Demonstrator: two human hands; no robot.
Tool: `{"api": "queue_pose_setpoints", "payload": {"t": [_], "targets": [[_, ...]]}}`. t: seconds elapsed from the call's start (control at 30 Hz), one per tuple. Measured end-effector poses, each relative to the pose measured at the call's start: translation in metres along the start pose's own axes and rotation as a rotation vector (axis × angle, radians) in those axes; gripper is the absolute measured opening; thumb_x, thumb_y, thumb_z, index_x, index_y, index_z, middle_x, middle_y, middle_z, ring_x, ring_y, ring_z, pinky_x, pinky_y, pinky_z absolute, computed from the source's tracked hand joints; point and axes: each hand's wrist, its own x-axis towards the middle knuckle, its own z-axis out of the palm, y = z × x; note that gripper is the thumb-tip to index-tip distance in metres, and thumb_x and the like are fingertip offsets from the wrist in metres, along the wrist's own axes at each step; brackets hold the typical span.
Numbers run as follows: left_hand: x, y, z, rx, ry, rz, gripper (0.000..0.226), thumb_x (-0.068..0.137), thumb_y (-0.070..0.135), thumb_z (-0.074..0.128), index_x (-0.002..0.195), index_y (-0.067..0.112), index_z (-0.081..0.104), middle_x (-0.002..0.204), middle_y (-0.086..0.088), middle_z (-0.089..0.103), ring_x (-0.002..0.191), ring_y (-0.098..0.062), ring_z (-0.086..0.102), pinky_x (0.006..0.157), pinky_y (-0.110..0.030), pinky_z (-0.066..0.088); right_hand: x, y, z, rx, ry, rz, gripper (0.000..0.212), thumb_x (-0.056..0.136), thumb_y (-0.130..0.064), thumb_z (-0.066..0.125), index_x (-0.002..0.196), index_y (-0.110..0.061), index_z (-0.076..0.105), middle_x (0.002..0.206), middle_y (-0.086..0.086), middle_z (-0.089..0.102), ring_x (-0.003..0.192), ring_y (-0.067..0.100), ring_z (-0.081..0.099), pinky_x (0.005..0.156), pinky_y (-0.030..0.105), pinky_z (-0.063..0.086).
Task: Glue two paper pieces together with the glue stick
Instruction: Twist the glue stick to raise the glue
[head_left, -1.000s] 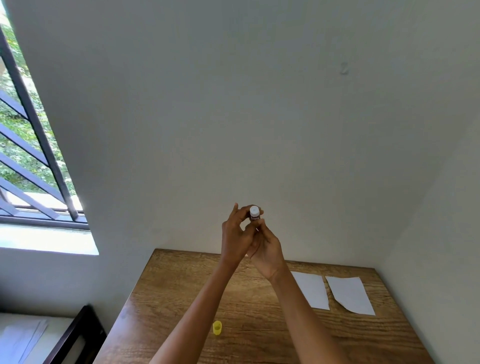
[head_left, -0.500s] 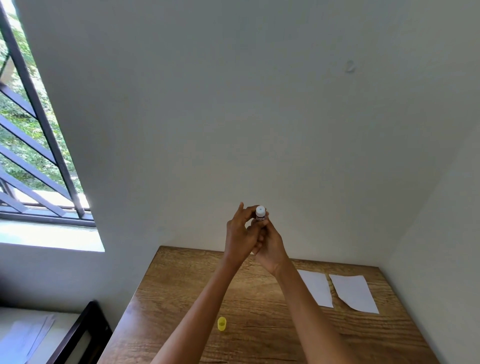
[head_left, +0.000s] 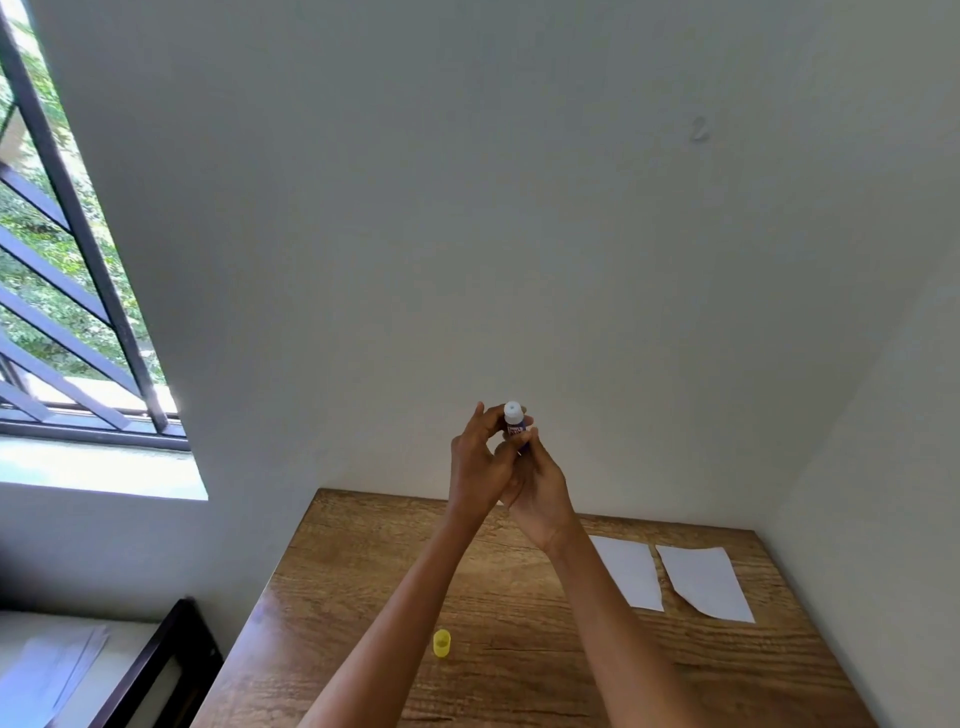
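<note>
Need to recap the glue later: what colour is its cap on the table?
Yellow cap, head view.

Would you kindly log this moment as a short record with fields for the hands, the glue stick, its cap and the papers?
left hand: grips the glue stick's upper body
right hand: holds the stick's lower end
glue stick: upright, raised above the table, white tip exposed
yellow cap: off, on the table
paper pieces: flat, side by side, apart, unglued
</note>
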Motion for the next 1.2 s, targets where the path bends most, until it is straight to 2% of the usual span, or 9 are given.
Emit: {"api": "queue_pose_setpoints", "payload": {"t": [0.13,0.2,0.27,0.37,0.53,0.7,0.8,1.07,1.2], "targets": [[0.001,-0.003,-0.002,0.022,-0.023,-0.020,0.020,0.083,0.008,0.067,0.098,0.022,0.066,0.083,0.029,0.063,0.088,0.015,0.062,0.103,-0.050,0.044,0.000,-0.001,-0.002,-0.065,0.050,0.000,0.033,0.088,-0.041,0.048,0.103,-0.020,0.069,0.063,-0.003,0.053,0.058,0.007,0.051,0.054,0.021,0.043],[0.000,-0.003,0.000,0.014,-0.024,-0.051,0.022,0.083,0.010,0.067,0.102,0.022,0.065,0.086,0.023,0.065,0.090,0.009,0.064,0.092,-0.034,0.053,0.003,-0.003,0.001,-0.161,0.094,0.023,0.041,0.082,-0.052,0.052,0.101,-0.019,0.067,0.060,-0.001,0.042,0.053,0.008,0.042,0.049,0.021,0.037],[0.000,-0.005,0.001,0.002,-0.011,-0.059,0.024,0.083,0.013,0.067,0.102,0.027,0.064,0.092,0.009,0.069,0.082,0.012,0.064,0.072,-0.012,0.054,0.003,-0.002,0.003,-0.161,0.085,0.015,0.044,0.086,-0.055,0.046,0.105,-0.020,0.065,0.069,0.002,0.055,0.060,0.009,0.054,0.050,0.021,0.042],[0.004,-0.005,-0.001,0.011,-0.008,-0.046,0.025,0.083,0.011,0.067,0.100,0.030,0.063,0.096,0.003,0.071,0.091,0.015,0.061,0.076,-0.001,0.044,-0.001,0.001,0.001,-0.016,-0.025,-0.019,0.039,0.097,-0.042,0.034,0.116,-0.024,0.063,0.093,-0.002,0.072,0.085,0.009,0.068,0.066,0.024,0.054],[0.003,-0.009,-0.003,0.031,-0.042,-0.083,0.023,0.084,0.015,0.067,0.101,0.030,0.063,0.089,0.018,0.066,0.087,0.009,0.064,0.071,-0.009,0.051,-0.001,0.001,0.003,-0.122,0.059,0.020,0.041,0.093,-0.049,0.040,0.113,-0.023,0.064,0.054,-0.006,0.046,0.048,0.005,0.042,0.046,0.020,0.037],[0.004,-0.012,-0.001,-0.006,-0.035,-0.113,0.027,0.083,0.012,0.067,0.106,0.027,0.065,0.097,0.010,0.069,0.092,0.012,0.061,0.079,-0.009,0.049,-0.006,0.005,0.003,-0.018,-0.043,0.012,0.041,0.094,-0.047,0.034,0.117,-0.028,0.062,0.093,-0.002,0.068,0.078,0.011,0.063,0.066,0.029,0.044],[-0.001,-0.017,0.002,-0.038,-0.073,-0.150,0.030,0.082,0.012,0.068,0.099,0.037,0.064,0.094,0.012,0.071,0.093,0.011,0.062,0.079,-0.009,0.049,-0.012,0.007,-0.002,0.030,-0.016,0.019,0.035,0.096,-0.038,0.037,0.115,-0.023,0.062,0.088,-0.001,0.067,0.076,0.009,0.062,0.062,0.025,0.047],[-0.041,-0.054,0.039,-0.145,-0.213,-0.489,0.048,0.095,0.034,0.048,0.139,0.017,0.041,0.141,0.000,0.047,0.128,-0.015,0.045,0.110,-0.037,0.036,-0.031,0.005,-0.072,0.186,0.341,-0.185,0.026,0.088,-0.035,0.047,0.096,-0.013,0.058,0.066,-0.003,0.062,0.062,0.009,0.059,0.064,0.024,0.053],[-0.077,-0.091,0.069,-0.059,-0.224,-0.665,0.029,0.096,0.023,0.049,0.124,0.016,0.053,0.126,-0.005,0.057,0.118,-0.020,0.052,0.095,-0.030,0.041,-0.051,-0.006,-0.137,0.101,0.601,-0.284,0.023,0.097,-0.029,0.040,0.095,-0.014,0.058,0.069,-0.002,0.064,0.074,0.011,0.062,0.076,0.029,0.055]]}}
